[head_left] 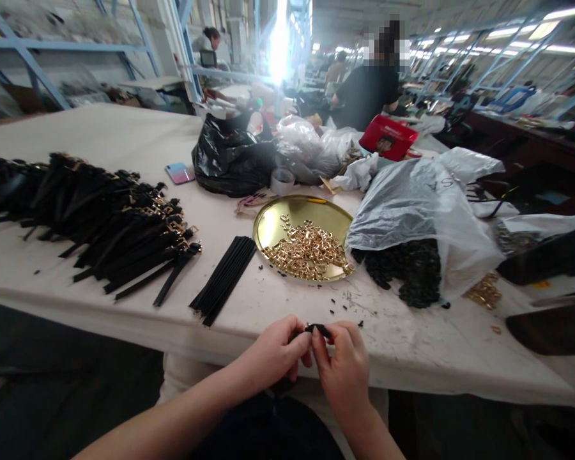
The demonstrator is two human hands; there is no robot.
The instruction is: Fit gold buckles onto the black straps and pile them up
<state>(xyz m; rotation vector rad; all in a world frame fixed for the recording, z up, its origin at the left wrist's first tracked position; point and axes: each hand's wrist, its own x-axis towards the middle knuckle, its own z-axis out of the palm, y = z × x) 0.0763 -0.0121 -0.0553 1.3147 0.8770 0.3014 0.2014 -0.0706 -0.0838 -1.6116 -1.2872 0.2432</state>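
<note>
At the table's front edge, my left hand (287,348) and my right hand (341,361) meet, fingers pinched around a short black strap (320,330). Fingers cover much of the strap, and any metal part on it is too small to make out. Beyond them sits a round gold tray (278,214) with a heap of gold metal buckles (311,249). Left of the tray lies a neat bundle of black straps (225,278). Farther left is a long pile of black straps with gold buckles (124,223).
A clear plastic bag (407,204) spills small black pieces (419,271) right of the tray. Behind stand a black plastic bag (232,153), a tape roll (282,181), a red packet (388,137) and a phone (179,173). A person in black (368,96) is farther back.
</note>
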